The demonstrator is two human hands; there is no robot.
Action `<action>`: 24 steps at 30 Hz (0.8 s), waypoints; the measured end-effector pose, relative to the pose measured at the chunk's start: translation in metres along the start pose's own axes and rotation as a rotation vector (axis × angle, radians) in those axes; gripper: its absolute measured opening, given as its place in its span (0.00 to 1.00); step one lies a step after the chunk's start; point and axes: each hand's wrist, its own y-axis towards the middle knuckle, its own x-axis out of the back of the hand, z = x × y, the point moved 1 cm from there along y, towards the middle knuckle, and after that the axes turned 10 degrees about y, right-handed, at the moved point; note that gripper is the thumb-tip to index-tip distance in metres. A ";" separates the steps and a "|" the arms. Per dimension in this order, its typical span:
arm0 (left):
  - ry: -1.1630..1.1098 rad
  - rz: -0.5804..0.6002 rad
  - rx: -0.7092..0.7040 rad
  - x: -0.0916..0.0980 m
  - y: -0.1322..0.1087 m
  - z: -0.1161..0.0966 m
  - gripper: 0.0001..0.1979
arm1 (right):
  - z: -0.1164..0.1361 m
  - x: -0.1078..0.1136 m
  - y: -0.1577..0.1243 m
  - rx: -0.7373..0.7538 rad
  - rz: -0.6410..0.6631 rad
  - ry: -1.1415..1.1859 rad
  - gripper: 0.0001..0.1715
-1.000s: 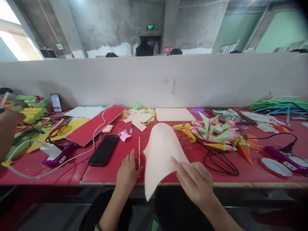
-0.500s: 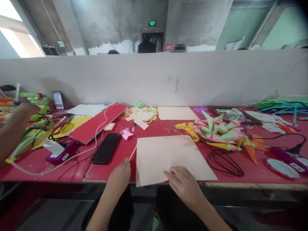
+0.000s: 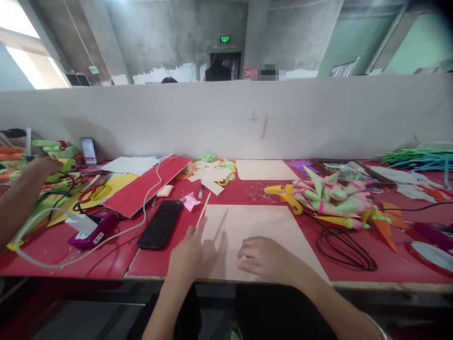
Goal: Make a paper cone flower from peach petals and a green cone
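Note:
A large pale peach sheet of paper [image 3: 265,222] lies at the front of the red table. My left hand [image 3: 186,252] is closed around a thin pale stick [image 3: 204,208], which points up and away beside the sheet's left edge and casts a shadow on the paper. Over the lower part of the sheet is my right hand [image 3: 269,259], its fingers loosely bent and somewhat apart, with nothing visible in them. Whether its fingertips press on the paper, I cannot tell. A black phone [image 3: 160,224] lies left of my left hand, near a pink paper piece [image 3: 191,201].
A yellow glue gun [image 3: 288,194] lies beside a pile of green and pink paper cones [image 3: 329,193], its black cord [image 3: 348,248] coiled in front. At left are a purple power strip [image 3: 94,231], a red board [image 3: 148,186] and another person's arm [image 3: 28,191]. A white partition [image 3: 198,120] stands behind.
My left hand has moved up and right with the stick, now held more upright over the sheet's left edge. My right hand's fingers have curled in. The sheet now lies squarer to the table edge.

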 end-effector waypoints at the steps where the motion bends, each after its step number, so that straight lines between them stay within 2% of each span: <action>1: -0.005 0.057 0.002 -0.003 0.001 -0.004 0.24 | -0.003 0.009 0.008 -0.001 -0.017 -0.005 0.16; 4: 0.011 0.146 -0.026 -0.013 0.000 -0.008 0.21 | -0.017 0.034 0.043 -0.018 -0.058 -0.002 0.14; 7: 0.097 0.131 -0.065 -0.023 -0.002 -0.008 0.23 | -0.039 0.047 0.096 -0.042 -0.127 -0.036 0.14; 9: 0.140 0.107 -0.085 -0.026 -0.002 -0.008 0.23 | -0.055 0.044 0.132 -0.080 -0.139 -0.099 0.17; 12: 0.162 0.099 -0.094 -0.029 -0.003 -0.010 0.22 | -0.075 0.024 0.177 -0.116 -0.151 -0.149 0.25; 14: 0.169 0.108 -0.081 -0.029 -0.003 -0.011 0.22 | -0.083 0.005 0.197 -0.134 -0.142 -0.179 0.23; 17: 0.156 0.114 -0.066 -0.029 -0.003 -0.012 0.21 | -0.090 -0.016 0.217 -0.143 -0.141 -0.196 0.15; 19: 0.142 0.116 -0.065 -0.028 -0.004 -0.012 0.21 | -0.091 -0.022 0.224 -0.132 -0.154 -0.179 0.11; 24: 0.109 0.107 -0.040 -0.024 -0.005 -0.012 0.20 | -0.087 -0.010 0.219 -0.069 -0.269 -0.021 0.08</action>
